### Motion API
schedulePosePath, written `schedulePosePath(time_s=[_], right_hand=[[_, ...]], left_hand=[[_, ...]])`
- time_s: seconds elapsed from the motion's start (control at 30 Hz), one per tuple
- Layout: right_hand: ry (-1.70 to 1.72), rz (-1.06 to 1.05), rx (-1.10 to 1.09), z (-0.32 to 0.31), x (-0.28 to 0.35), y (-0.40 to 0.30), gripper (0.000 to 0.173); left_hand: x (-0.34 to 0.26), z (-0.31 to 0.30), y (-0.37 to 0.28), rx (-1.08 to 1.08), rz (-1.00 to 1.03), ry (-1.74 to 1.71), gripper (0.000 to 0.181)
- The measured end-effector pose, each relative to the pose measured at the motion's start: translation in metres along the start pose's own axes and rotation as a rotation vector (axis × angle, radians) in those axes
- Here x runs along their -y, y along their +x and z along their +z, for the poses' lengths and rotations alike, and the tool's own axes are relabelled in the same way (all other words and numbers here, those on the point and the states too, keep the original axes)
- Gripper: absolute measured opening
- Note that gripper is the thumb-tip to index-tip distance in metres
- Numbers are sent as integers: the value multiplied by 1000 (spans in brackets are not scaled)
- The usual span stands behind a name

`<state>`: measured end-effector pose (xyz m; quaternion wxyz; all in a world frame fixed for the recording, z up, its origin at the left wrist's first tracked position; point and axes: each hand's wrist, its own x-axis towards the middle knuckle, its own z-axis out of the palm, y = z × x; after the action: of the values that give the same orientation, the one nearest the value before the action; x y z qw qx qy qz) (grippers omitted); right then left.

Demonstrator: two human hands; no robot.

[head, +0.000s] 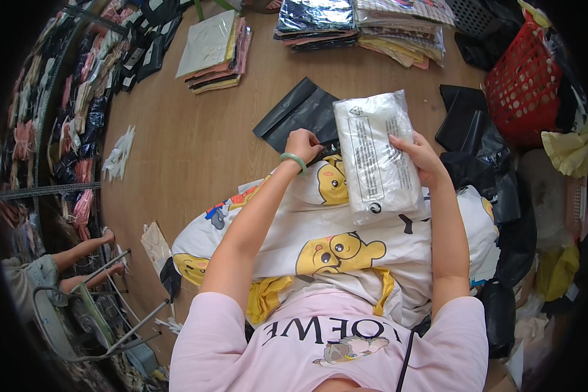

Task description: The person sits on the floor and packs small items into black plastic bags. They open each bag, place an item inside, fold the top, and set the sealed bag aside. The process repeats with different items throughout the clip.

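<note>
My right hand (421, 159) grips the right side of a flat white folded item in a clear plastic bag (375, 152). Printed writing and recycling symbols mark the bag's upper face. My left hand (301, 145), below a green bangle (294, 161), has its fingertips pinched on the dark near edge of a black plastic mailing bag (299, 115). That mailing bag lies flat, partly covered by the white package. Across my lap spreads a white cloth (279, 230) with yellow cartoon bear prints.
Stacks of bagged garments (213, 49) and further bagged piles (316, 24) stand on the wooden floor (176, 132). To the right are a red perforated basket (522, 83) and black plastic bags (470, 122). Shelving with bundled garments (85, 122), a metal-framed chair (95, 318) and another person's legs (85, 250) occupy the left.
</note>
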<state>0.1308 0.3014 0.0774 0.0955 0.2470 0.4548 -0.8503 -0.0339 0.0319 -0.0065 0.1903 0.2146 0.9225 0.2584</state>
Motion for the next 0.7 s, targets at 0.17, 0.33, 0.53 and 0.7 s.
schedulePosePath(time_s=[0.17,0.33,0.53,0.7], right_hand=[[-105,99,120,0,-13,9,39],[-290,87,59,3,-22,16,42],[-470,-86,73,27,-27,11,42],[-911,-59,118,63,-23,10,53]], left_hand=[[-7,-10,-2,-62,-57,-234,18],[-12,-21,-3,-269,11,-291,21],[-32,-27,-7,-429,178,-227,13],[-45,-33,-4,-459,240,-329,14]])
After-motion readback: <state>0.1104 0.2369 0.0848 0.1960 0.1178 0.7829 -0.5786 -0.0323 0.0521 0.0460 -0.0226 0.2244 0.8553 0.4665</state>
